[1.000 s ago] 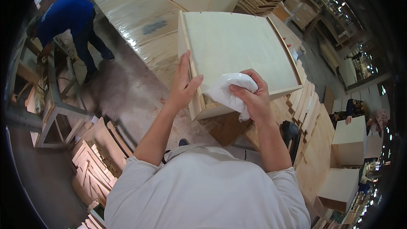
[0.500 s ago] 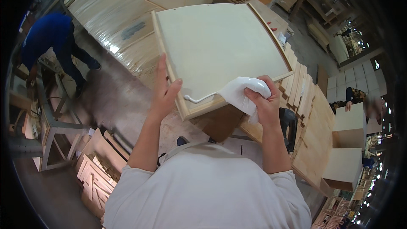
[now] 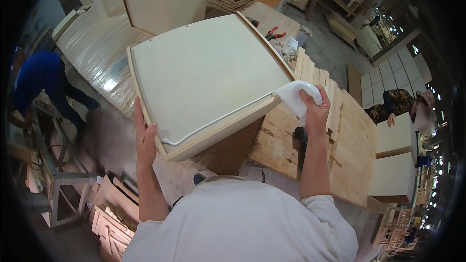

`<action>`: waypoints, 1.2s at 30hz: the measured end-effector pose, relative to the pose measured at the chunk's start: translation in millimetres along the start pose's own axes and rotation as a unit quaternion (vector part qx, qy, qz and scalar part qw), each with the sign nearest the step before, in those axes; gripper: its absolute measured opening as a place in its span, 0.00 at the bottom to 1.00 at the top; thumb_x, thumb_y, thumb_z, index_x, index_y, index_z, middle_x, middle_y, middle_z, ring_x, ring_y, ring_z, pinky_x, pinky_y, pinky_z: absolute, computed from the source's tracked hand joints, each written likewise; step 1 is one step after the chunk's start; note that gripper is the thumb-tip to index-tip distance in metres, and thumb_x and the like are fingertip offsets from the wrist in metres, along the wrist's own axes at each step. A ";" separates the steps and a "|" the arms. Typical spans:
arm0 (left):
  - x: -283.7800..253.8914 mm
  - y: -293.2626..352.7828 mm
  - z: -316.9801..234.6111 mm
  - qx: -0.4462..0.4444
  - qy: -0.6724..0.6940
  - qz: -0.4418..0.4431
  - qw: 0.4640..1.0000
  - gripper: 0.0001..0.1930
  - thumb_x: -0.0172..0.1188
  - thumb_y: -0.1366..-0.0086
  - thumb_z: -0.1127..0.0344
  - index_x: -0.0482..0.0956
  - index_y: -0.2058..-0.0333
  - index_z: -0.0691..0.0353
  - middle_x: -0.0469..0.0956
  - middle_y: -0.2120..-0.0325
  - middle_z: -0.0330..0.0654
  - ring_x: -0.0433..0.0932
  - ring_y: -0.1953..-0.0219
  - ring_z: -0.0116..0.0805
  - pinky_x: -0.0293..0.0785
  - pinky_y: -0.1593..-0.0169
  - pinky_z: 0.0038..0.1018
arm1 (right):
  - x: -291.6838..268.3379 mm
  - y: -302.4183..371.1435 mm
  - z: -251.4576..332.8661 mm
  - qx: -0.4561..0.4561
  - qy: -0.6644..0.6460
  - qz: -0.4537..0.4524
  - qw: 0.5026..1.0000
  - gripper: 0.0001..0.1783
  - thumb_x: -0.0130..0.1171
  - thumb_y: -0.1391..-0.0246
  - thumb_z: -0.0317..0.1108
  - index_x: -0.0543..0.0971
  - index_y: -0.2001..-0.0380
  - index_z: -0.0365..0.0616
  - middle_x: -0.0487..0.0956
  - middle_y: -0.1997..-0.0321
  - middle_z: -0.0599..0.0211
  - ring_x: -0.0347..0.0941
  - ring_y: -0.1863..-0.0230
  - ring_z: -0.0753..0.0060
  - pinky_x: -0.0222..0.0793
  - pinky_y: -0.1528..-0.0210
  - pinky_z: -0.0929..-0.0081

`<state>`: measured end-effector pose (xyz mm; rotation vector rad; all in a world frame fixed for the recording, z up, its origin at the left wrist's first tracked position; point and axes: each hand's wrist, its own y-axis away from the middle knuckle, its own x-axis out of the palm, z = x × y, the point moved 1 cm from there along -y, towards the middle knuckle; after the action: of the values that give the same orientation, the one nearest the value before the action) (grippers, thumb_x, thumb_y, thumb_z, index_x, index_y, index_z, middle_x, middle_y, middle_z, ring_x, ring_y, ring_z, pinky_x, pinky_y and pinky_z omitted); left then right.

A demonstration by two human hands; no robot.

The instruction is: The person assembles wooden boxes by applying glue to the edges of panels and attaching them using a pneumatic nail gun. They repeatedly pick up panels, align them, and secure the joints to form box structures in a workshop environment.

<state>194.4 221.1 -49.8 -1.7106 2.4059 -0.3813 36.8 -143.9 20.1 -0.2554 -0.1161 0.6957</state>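
A pale wooden drawer [image 3: 208, 73] is tilted in front of me with its flat bottom panel facing up and a raised rim at the sides. My left hand [image 3: 146, 138] grips its left side near the close corner, thumb on the rim. In my right hand [image 3: 316, 110] is squeezed a soft white plastic glue bag [image 3: 295, 96], its tip at the drawer's near right corner. A line of white glue [image 3: 213, 122] runs along the near edge of the panel, from the left corner to the bag.
Beneath and to the right is a plywood-topped table [image 3: 357, 140] with stacked wood strips [image 3: 315, 75]. Red-handled pliers [image 3: 275, 34] lie beyond the drawer. Another pale box [image 3: 167, 2] stands on a plastic-wrapped stack [image 3: 97, 53]. A person in blue [image 3: 39, 80] bends at left; another person [image 3: 400, 104] is at right.
My right hand has drawn the glue bag rightward along the near edge, lengthening the glue line from a short squiggle to the right corner. The drawer and my left hand have shifted left in view.
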 end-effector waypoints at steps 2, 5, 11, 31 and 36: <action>-0.2 -0.4 2.5 0.002 -0.005 0.002 1.000 0.43 0.48 0.45 0.60 0.42 0.32 0.63 0.47 0.33 0.50 0.47 0.32 0.41 0.41 0.32 0.33 | -13.9 -12.1 -0.9 -0.018 0.015 -0.020 1.000 0.06 0.65 0.49 0.26 0.76 0.70 0.44 0.76 0.71 0.78 0.69 0.69 0.87 0.66 0.66 0.85; -0.5 -0.4 5.0 0.002 -0.002 -0.001 1.000 0.43 0.48 0.44 0.59 0.42 0.32 0.62 0.46 0.32 0.50 0.47 0.31 0.41 0.40 0.32 0.33 | -28.6 -29.6 -3.9 -0.046 0.032 -0.031 0.998 0.06 0.65 0.49 0.27 0.76 0.70 0.44 0.76 0.71 0.77 0.69 0.69 0.87 0.65 0.67 0.84; 0.6 1.3 7.0 -0.006 0.012 -0.009 1.000 0.42 0.48 0.44 0.58 0.43 0.32 0.62 0.47 0.33 0.50 0.47 0.31 0.41 0.40 0.32 0.33 | -33.9 -39.9 -5.0 -0.051 0.057 -0.030 0.997 0.08 0.66 0.49 0.29 0.76 0.69 0.44 0.76 0.72 0.77 0.68 0.70 0.88 0.65 0.69 0.85; 17.5 29.2 -6.1 -0.120 0.040 -0.131 0.983 0.35 0.48 0.34 0.52 0.51 0.34 0.64 0.59 0.38 0.47 0.61 0.38 0.38 0.53 0.36 0.29 | -53.8 -58.6 -142.1 0.249 -0.556 -0.091 0.788 0.18 0.46 0.40 0.47 0.72 0.52 0.50 0.75 0.55 0.66 0.74 0.58 0.57 0.72 0.56 0.53; 22.0 47.9 -13.1 -0.178 0.114 -0.154 0.965 0.30 0.47 0.32 0.55 0.56 0.36 0.62 0.64 0.41 0.45 0.63 0.40 0.36 0.58 0.38 0.31 | -71.3 -91.2 -238.1 0.240 -0.585 -0.031 0.774 0.16 0.44 0.39 0.46 0.73 0.56 0.51 0.77 0.61 0.66 0.75 0.61 0.58 0.73 0.58 0.57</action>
<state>140.4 216.8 -51.5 -2.3308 2.4818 -0.2004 84.2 -303.4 -185.8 0.7205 -1.1257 0.7073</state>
